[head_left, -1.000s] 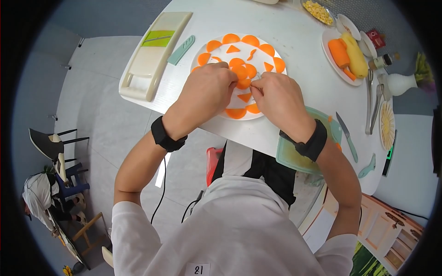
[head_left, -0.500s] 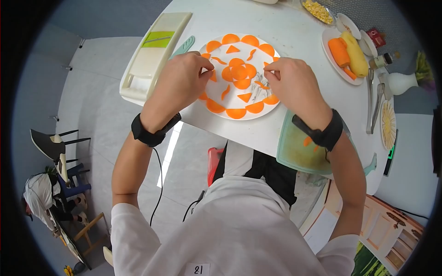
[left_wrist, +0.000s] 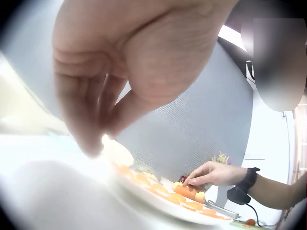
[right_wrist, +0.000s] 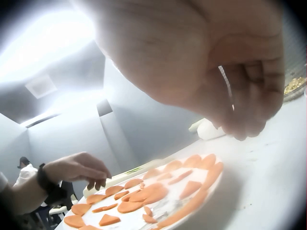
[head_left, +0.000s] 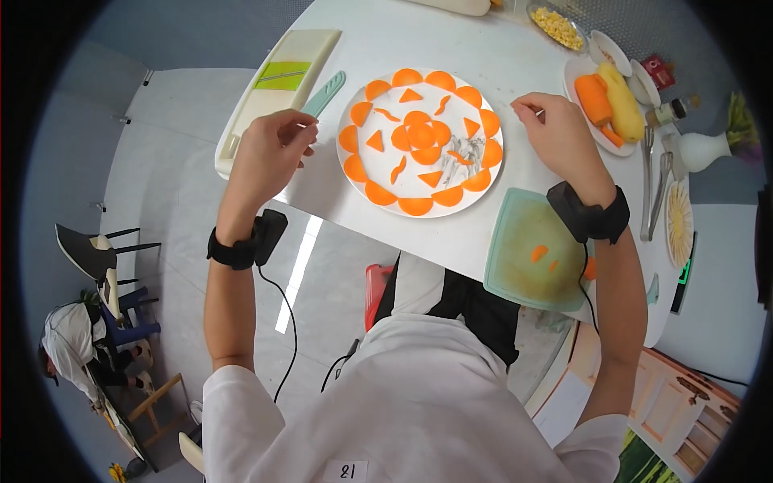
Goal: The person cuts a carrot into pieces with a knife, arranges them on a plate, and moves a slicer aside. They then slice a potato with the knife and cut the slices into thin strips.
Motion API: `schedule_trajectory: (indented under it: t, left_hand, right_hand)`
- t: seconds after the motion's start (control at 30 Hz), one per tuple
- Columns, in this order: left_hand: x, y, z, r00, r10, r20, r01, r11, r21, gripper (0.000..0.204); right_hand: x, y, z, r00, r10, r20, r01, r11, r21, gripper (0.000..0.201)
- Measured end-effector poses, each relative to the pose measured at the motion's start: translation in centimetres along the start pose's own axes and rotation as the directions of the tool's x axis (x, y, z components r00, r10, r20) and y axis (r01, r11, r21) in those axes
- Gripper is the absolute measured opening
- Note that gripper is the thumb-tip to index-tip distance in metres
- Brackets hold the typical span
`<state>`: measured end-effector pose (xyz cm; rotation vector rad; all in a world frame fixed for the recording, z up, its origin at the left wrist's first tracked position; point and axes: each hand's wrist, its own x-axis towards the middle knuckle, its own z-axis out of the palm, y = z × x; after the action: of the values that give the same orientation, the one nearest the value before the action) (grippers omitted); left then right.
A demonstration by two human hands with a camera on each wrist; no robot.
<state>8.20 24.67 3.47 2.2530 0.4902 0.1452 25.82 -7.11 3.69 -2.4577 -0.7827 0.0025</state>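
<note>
A round white plate (head_left: 378,167) carries orange carrot pieces: a ring of half-rounds (head_left: 407,77) along the rim, a flower of overlapping slices (head_left: 421,135) in the middle, and triangles (head_left: 375,142) and thin curved strips between. Dark lines mark the plate's right side. My left hand (head_left: 274,153) hovers left of the plate, fingers loosely bent and nothing seen in them. To the right of the plate is my right hand (head_left: 560,137), also off it, with loosely bent fingers and no piece visible. In the right wrist view the carrot flower (right_wrist: 144,195) lies below that hand.
A slicer board (head_left: 282,76) and a teal-handled tool (head_left: 325,92) lie at left. The green cutting board (head_left: 515,233) at front right holds carrot scraps. Behind my right hand are a carrot (head_left: 593,97) and a yellow vegetable (head_left: 620,101) on a plate, with tongs (head_left: 663,181) beside.
Both hands were at the flower in the plate's middle; they have drawn apart to either side and off the plate. The whole carrot pattern now shows.
</note>
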Motion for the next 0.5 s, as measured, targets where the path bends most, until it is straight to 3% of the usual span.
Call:
schedule_trajectory:
  t: [0.03, 0.07, 0.2, 0.27, 0.4, 0.5]
  left_hand:
    - [-0.1, -0.4, 0.2, 0.999, -0.052, 0.016, 0.053, 0.994, -0.091, 0.023]
    - [-0.2, -0.5, 0.4, 0.997, -0.063, 0.040, 0.067, 0.991, -0.113, 0.025]
    - [-0.4, 0.5, 1.1, 0.999, -0.030, 0.029, 0.032, 0.995, -0.093, 0.025]
    - [-0.3, 0.7, 1.3, 0.999, 0.046, -0.002, -0.046, 0.999, -0.003, 0.024]
    - [0.5, 2.1, 1.3, 0.942, 0.329, -0.070, -0.298, 0.913, 0.280, 0.021]
    - [2.0, 3.1, 1.4, 0.951, 0.308, 0.018, -0.300, 0.911, 0.282, 0.021]
  right_hand:
    - [0.2, 0.5, 0.1, 0.999, 0.002, -0.032, -0.002, 1.000, 0.007, 0.025]
    - [0.5, 0.6, -0.2, 0.998, 0.061, 0.026, -0.061, 0.998, 0.018, 0.028]
    - [1.2, 1.7, 0.9, 0.969, 0.159, 0.191, -0.201, 0.953, 0.227, 0.034]
    - [1.1, 0.9, 1.1, 0.937, 0.206, 0.283, -0.304, 0.881, 0.363, 0.038]
    - [1.1, 0.8, 1.3, 0.929, 0.178, 0.324, -0.296, 0.884, 0.363, 0.040]
    - [1.1, 0.6, 1.6, 0.935, 0.188, 0.300, -0.290, 0.893, 0.344, 0.040]
